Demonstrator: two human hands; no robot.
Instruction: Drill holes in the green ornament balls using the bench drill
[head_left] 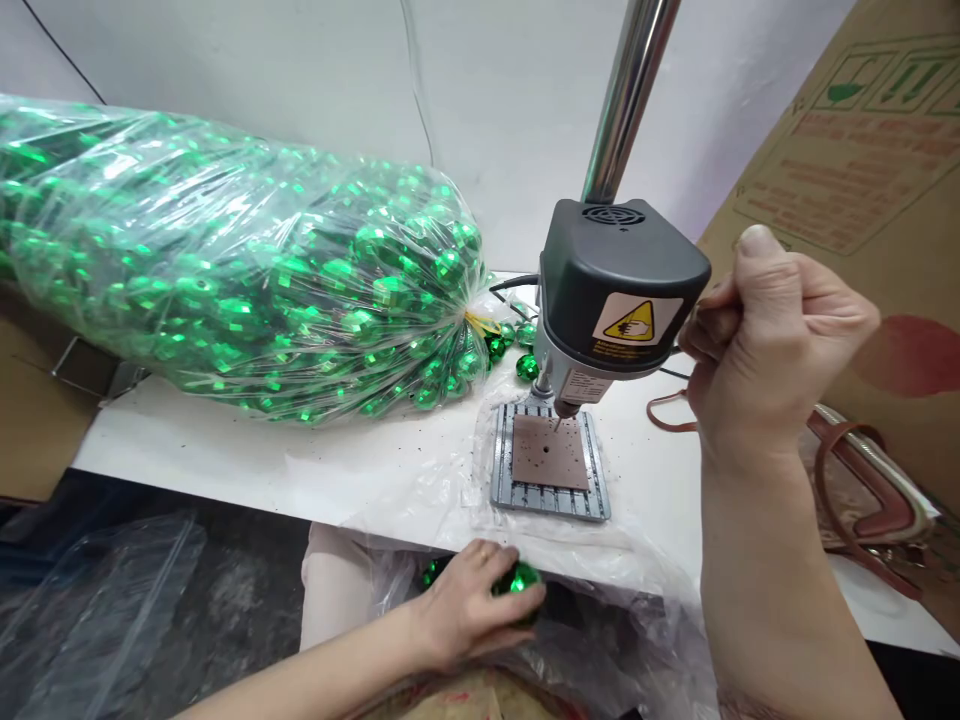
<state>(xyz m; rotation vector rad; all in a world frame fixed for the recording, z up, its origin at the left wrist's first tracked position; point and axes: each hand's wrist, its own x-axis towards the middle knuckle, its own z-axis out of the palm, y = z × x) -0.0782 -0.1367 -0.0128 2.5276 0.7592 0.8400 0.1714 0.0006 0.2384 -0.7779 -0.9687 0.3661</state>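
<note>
My left hand [480, 605] is below the table's front edge, its fingers curled round a shiny green faceted bauble [525, 578]. My right hand [772, 330] is raised in a closed fist close to the right side of a small black drill press [626, 270]. Whatever the fist grips is hidden by the fingers. Under the drill bit [557, 425], a brown square board [532, 468] with a dark hole near its middle lies on the slotted grey base plate [551, 508]. Dark specks are scattered over the board and base.
A large clear bag [247, 270] full of green baubles, tied with a yellow tie [481, 322], lies along the left. Several loose baubles [527, 368] sit behind the drill base. A cardboard box [885, 200] and a brown-strapped bag [877, 490] stand right. Clear plastic [427, 500] drapes over the front edge.
</note>
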